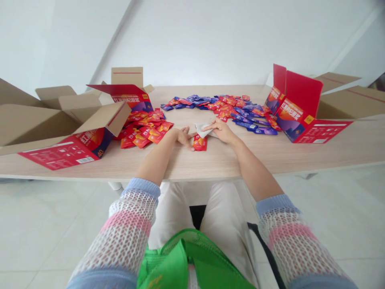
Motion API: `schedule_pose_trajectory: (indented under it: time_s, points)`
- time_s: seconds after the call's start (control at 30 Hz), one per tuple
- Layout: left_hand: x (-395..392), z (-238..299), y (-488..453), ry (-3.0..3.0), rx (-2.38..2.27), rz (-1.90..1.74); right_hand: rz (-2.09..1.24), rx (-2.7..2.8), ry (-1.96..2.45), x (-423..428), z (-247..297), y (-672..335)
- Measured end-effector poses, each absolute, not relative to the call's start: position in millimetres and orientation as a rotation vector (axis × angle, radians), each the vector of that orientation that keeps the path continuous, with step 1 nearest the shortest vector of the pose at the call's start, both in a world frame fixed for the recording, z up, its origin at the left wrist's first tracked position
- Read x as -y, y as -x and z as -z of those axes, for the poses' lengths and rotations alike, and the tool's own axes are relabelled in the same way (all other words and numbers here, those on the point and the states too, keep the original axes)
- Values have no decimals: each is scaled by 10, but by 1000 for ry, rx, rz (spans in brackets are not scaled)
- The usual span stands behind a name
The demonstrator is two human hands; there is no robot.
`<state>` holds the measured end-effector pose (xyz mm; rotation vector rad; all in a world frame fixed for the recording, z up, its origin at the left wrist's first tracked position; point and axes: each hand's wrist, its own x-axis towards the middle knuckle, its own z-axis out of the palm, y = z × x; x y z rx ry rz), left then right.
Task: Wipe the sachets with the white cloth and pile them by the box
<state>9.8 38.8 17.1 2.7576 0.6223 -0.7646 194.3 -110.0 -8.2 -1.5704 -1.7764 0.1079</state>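
A single red sachet (200,144) with orange print lies flat on the table in front of me. My left hand (184,137) rests beside it, fingers stretched out and touching its left edge. Pinched in my right hand (221,130) is a white cloth or tissue (203,129), which covers the sachet's upper part. To the left lies a pile of red sachets (147,128). Behind my hands, red and purple sachets (222,105) are heaped in an arc that reaches toward the right.
Open red cardboard boxes (90,142) stand at the left, with another red box (126,98) behind. More open red boxes (300,116) stand at the right. The wooden table (204,168) ends just before my lap, and a white wall (210,44) rises behind it.
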Motion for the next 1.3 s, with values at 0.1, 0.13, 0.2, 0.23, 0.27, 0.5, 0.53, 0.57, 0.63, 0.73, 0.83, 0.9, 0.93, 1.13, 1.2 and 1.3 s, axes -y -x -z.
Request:
schedule_pose_trajectory:
  time_s: [0.1,0.13,0.2,0.23,0.27,0.5,0.53,0.57,0.63,0.73,0.83,0.9,0.93,1.13,1.2,1.3]
  points:
    - [-394,-158,-97,-2775,-644,771,-288,2039,1495,1129,78,-1815]
    - [-398,-151,-96,-2776,-648,764,-324,2100,1510,1136,84,-1777]
    - [-407,-136,-98,-2767,-654,745,-310,2130,1610,1136,99,-1717]
    - [-410,-129,-100,-2760,-654,734,-269,2101,1689,1127,105,-1696]
    - [-411,-125,-102,-2754,-651,726,-219,2054,1774,1114,109,-1682]
    - [-326,-220,-79,-2731,-634,728,-23,1422,2292,1049,135,-1845]
    - [-312,-244,-71,-2720,-636,733,-13,1348,2333,1070,135,-1912]
    - [-303,-264,-64,-2711,-639,737,-3,1300,2349,1097,130,-1982]
    - [-301,-287,-54,-2701,-643,736,-2,1280,2306,1155,105,-2104]
    - [-329,-270,-50,-2699,-636,721,-25,1404,2055,1198,47,-2142]
    - [-374,-204,-58,-2714,-633,697,-74,1624,1745,1174,24,-1970]
    - [-408,-149,-66,-2726,-643,669,-151,1813,1647,1151,37,-1801]
    - [-425,-123,-71,-2730,-642,653,-181,1901,1652,1144,47,-1723]
    - [-497,-45,-98,-2728,-622,601,-12,1831,2151,1162,63,-1612]
    - [-497,-49,-99,-2716,-629,601,-10,1717,2260,1172,66,-1690]
    - [-476,-71,-89,-2704,-620,587,-78,1635,2287,1177,90,-1810]
